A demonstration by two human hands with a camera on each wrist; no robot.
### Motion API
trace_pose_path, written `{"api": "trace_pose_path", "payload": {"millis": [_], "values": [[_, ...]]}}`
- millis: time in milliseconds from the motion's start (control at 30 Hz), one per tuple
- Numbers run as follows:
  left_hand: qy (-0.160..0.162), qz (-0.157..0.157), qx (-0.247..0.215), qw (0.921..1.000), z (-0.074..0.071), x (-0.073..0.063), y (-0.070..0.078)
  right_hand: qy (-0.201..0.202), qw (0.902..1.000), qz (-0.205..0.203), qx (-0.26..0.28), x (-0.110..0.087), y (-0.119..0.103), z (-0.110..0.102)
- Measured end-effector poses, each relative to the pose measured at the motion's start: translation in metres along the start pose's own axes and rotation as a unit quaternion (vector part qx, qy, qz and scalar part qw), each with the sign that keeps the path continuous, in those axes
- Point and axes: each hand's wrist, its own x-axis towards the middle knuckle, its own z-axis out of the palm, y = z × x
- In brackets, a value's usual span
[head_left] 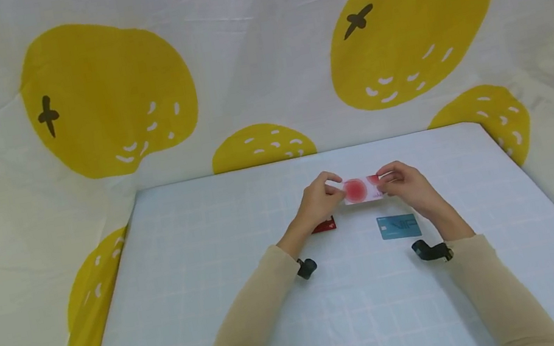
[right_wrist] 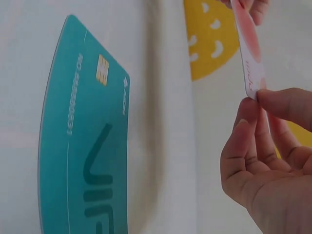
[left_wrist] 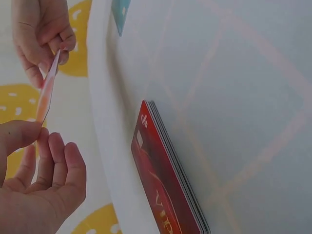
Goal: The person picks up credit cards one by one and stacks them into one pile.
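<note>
Both hands hold up one white card with red circles (head_left: 355, 191) above the far part of the table. At its left end, the left hand (head_left: 317, 198) pinches it between thumb and fingers. The right hand (head_left: 408, 185) pinches the opposite end, thumb against fingertips, as the right wrist view also shows. Below the left hand lies a stack of cards with a red card (left_wrist: 158, 180) on top, partly hidden by that hand in the head view. A teal card marked VIP (head_left: 399, 226) lies on the table below the right hand.
A pale checked cloth covers the table (head_left: 195, 311). Behind it hangs a white curtain (head_left: 255, 47) printed with yellow fruit, meeting the table's far edge. A black wrist camera (head_left: 307, 268) sits on the left wrist, another camera (head_left: 432, 251) on the right.
</note>
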Motion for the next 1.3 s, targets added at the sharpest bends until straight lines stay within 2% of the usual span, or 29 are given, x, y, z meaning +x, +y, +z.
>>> {"api": "trace_pose_path", "payload": {"millis": [367,700,933,1200,1300], "values": [[0.011,-0.016,0.005,0.9998,-0.028,-0.015,-0.013,0.005,0.9998,-0.005,0.021,0.002,-0.012,0.033],[0.02,-0.011,-0.002,0.9997,-0.049,-0.029,-0.035,-0.022,0.999,-0.012,0.038,0.007,-0.02,0.061],[0.027,-0.026,0.01,0.9992,-0.059,-0.036,-0.044,-0.03,0.9979,-0.032,0.047,0.008,-0.024,0.076],[0.034,-0.042,0.025,0.9982,-0.064,-0.042,-0.055,-0.031,0.9995,0.004,-0.011,0.01,-0.021,0.093],[0.04,-0.049,0.029,0.9976,-0.065,-0.042,-0.058,-0.034,0.9991,0.019,-0.017,0.011,-0.02,0.098]]}}
